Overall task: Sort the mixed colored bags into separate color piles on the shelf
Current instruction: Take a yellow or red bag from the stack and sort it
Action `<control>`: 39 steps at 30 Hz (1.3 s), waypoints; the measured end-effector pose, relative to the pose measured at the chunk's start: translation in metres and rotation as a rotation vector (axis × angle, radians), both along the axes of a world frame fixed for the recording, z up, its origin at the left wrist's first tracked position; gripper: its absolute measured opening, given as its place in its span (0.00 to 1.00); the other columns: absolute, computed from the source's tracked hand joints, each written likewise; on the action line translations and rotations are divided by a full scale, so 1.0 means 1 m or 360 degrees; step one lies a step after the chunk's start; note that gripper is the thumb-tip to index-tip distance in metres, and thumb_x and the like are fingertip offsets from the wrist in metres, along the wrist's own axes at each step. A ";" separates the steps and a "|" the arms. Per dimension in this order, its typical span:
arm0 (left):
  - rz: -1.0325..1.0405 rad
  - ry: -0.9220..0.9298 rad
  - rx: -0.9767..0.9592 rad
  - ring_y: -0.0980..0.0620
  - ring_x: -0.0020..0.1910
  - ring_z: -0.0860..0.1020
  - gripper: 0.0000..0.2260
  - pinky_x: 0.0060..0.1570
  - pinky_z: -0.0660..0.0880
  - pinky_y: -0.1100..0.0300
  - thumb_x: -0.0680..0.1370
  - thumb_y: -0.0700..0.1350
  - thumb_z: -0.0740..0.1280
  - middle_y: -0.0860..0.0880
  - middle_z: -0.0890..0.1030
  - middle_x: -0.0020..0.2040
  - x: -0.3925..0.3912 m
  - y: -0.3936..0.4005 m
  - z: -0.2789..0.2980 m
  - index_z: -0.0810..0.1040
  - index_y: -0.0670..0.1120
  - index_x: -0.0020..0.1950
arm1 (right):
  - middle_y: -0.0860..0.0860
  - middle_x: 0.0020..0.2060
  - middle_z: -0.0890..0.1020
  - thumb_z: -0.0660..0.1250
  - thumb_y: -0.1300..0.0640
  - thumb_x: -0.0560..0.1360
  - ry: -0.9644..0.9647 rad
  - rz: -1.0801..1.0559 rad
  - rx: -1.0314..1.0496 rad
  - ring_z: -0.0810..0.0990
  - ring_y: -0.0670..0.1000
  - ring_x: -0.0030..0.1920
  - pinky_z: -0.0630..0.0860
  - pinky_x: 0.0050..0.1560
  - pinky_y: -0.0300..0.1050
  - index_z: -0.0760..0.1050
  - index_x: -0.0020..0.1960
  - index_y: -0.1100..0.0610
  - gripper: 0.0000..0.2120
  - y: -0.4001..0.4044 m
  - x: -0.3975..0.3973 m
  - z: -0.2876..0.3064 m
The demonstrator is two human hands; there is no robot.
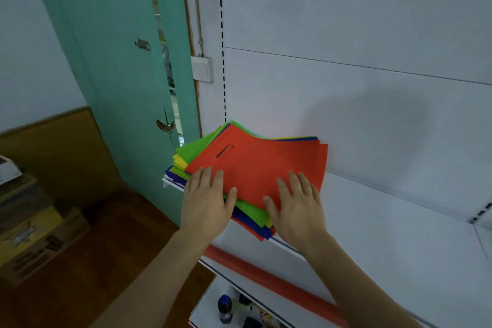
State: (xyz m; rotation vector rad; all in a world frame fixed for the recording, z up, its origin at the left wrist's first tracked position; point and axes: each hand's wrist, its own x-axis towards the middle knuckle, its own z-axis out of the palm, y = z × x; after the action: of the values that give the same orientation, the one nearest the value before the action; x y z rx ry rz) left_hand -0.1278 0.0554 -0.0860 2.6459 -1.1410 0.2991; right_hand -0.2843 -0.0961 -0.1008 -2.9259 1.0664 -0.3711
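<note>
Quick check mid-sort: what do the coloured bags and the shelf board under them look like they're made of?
Top red bag: thin matte sheet, probably non-woven fabric; it lies flat without gloss, with a die-cut handle slot. The stack below looks alike, in green, yellow and blue. Shelf board: smooth white surface, likely painted metal, though laminate can't be ruled out. Both hands, left and right, rest flat on the pile.

Bare white shelf (386,221) surface right of the mixed bag stack (253,168), free for passage. Stack itself blocking the shelf's left end, beside the slotted upright (222,61). White back panel (346,101) closing the rear. Both hands resting on the stack's near edge.
</note>
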 end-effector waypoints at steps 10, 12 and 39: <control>-0.0218 -0.0113 0.0295 0.39 0.84 0.50 0.44 0.81 0.42 0.38 0.79 0.74 0.39 0.36 0.58 0.84 0.056 -0.026 -0.021 0.63 0.47 0.84 | 0.49 0.82 0.65 0.47 0.33 0.82 0.0079 -0.0199 0.0094 0.59 0.55 0.82 0.53 0.82 0.61 0.66 0.81 0.47 0.33 0.013 0.018 -0.005; -0.0277 -0.0139 0.0311 0.38 0.84 0.53 0.44 0.80 0.42 0.37 0.79 0.74 0.38 0.36 0.59 0.83 0.060 -0.028 -0.023 0.64 0.47 0.83 | 0.48 0.80 0.68 0.50 0.33 0.83 -0.0017 -0.0298 0.0087 0.61 0.55 0.81 0.55 0.81 0.60 0.71 0.78 0.45 0.30 0.019 0.016 -0.003; -0.0518 -0.0149 0.0126 0.41 0.79 0.64 0.38 0.80 0.56 0.41 0.81 0.72 0.46 0.42 0.73 0.76 0.065 -0.029 -0.028 0.68 0.46 0.77 | 0.58 0.41 0.82 0.63 0.60 0.79 -0.0673 -0.1071 0.0449 0.80 0.63 0.42 0.80 0.46 0.59 0.74 0.51 0.59 0.03 0.002 -0.018 0.002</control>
State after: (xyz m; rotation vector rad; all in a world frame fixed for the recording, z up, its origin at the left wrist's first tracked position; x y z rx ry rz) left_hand -0.0630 0.0265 -0.1141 2.4771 -1.6171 0.3223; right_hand -0.3021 -0.0940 -0.0989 -2.0424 1.8001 -0.7245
